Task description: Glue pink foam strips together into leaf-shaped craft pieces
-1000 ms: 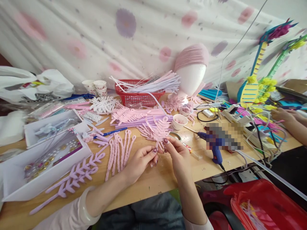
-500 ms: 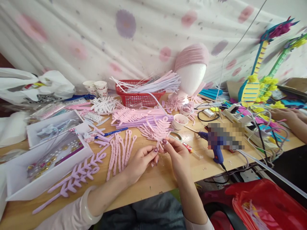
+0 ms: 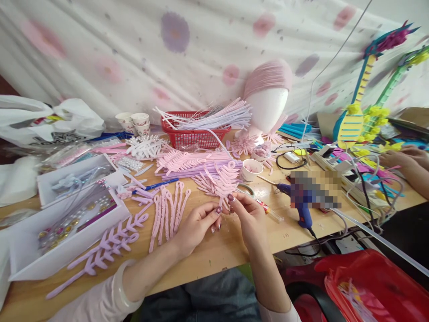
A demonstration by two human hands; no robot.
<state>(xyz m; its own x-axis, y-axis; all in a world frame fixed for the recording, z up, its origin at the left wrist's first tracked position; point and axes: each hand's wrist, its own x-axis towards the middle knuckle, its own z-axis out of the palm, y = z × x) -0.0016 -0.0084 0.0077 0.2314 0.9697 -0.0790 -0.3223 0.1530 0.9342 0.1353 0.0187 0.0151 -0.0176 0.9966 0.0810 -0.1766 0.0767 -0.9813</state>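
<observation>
— Where is the pink sprig (image 3: 227,179) now?
— Out past the fingertips of both hands, above the near part of the wooden table (image 3: 208,266); its leafy loops fan away from the person, towards the pink and purple pile (image 3: 174,163); I cannot tell whether it touches the pile
— And the grip?
— Narrow on both sides; the left hand (image 3: 201,221) pinches the stem end between thumb and fingers; the right hand (image 3: 250,214) pinches just beside it, its thumb near the lowest loops; the fingers hide exactly how the strands meet
— What lies close to the left hand?
— A row of pink twisted strips (image 3: 167,214), looped at their far ends; further left, two lilac sprigs (image 3: 109,243) beside a white box (image 3: 30,257) with beads in it
— And near the right?
— A paper cup (image 3: 250,173) with pink bits inside, just beyond the hand; a blue glue gun (image 3: 303,214) lies to its right, partly blurred out
— Anything at the back?
— A red basket (image 3: 194,139) with pale stems across its top; a white mannequin head (image 3: 271,109) in a pink cap stands beside it; at the far right, a co-worker's hand (image 3: 398,162) shows over bright scraps
</observation>
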